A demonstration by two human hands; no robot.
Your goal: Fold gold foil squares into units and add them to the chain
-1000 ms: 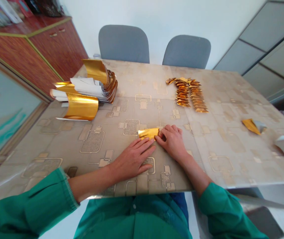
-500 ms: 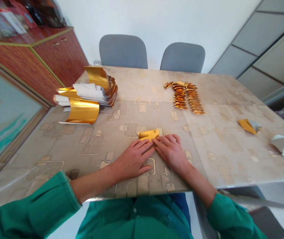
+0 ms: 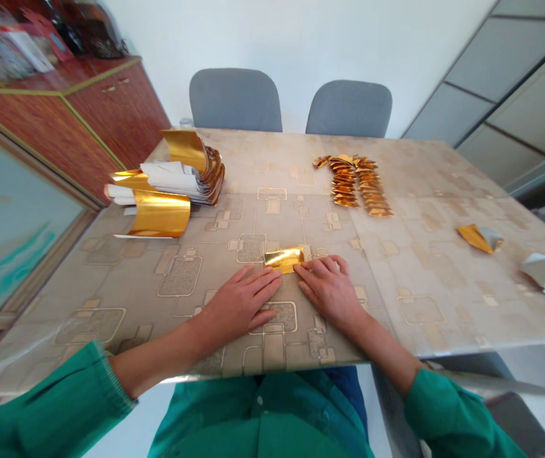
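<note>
While the flat, open left hand (image 3: 240,306) and right hand (image 3: 332,289) rest on the patterned table cover (image 3: 420,280), fingertips at the lower edge of a gold foil strip (image 3: 284,259) without gripping it, a double row of folded foil pieces (image 3: 353,181) lies finished ahead and a stack of curled foil sheets (image 3: 160,213) lies unfolded to the left.

The patterned beige surface (image 3: 410,305) is carrying stacked gold-backed foil sheets (image 3: 172,177) at upper left, rows of folded gold foil (image 3: 355,181) at top centre, a gold foil strip (image 3: 284,259) mid-frame, and a folded foil piece (image 3: 479,238) at right.
</note>
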